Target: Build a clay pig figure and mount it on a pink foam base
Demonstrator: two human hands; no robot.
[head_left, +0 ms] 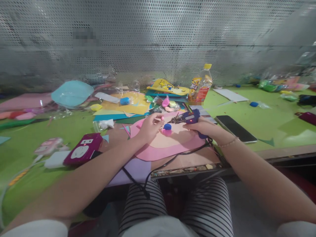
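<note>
My right hand grips a dark blue hot glue gun with a small red light on, its messy nozzle pointing left. Close to the nozzle, my left hand pinches a small pink piece between thumb and fingertips. Just right of that hand, a blue round piece rests against another pink piece. Both lie over a pink and peach cut-out sheet on the table. A black cord runs from the glue gun across the front of the sheet.
To the right lies a black phone. A yellow-capped bottle stands behind. Left are a purple device and a white block. Coloured sheets and a pale blue cut-out lie further back, before a perforated metal panel.
</note>
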